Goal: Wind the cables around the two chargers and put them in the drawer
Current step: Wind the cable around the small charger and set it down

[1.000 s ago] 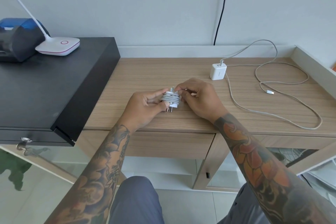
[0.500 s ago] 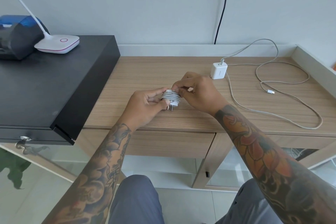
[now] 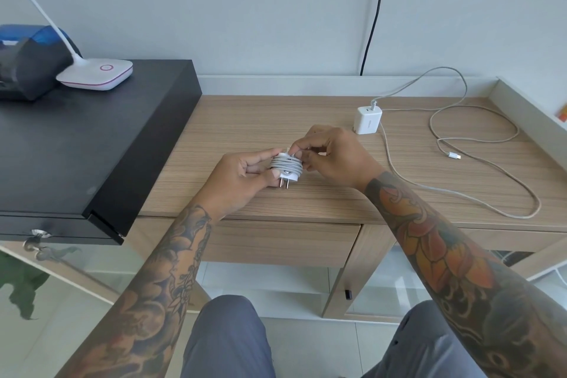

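My left hand point(image 3: 242, 176) grips a small white charger point(image 3: 287, 167) with grey cable wound round it, prongs pointing down, just above the wooden desk point(image 3: 306, 120). My right hand point(image 3: 334, 156) pinches the cable end at the top of that charger. A second white charger point(image 3: 367, 120) stands on the desk behind my right hand. Its long grey cable point(image 3: 478, 138) lies in loose loops across the desk's right side, the plug end free. The shut drawer point(image 3: 276, 242) sits under the desk front, below my hands.
A black box point(image 3: 92, 144) sits on the left, overhanging the desk, with a white lamp base point(image 3: 98, 72) and a dark blue device point(image 3: 27, 64) on it. A black cord point(image 3: 374, 9) runs down the wall. A raised ledge point(image 3: 527, 107) borders the desk's right side.
My right hand has shifted a little at the top of the wound charger, working the cable end. The left hand and the second charger have stayed in place.
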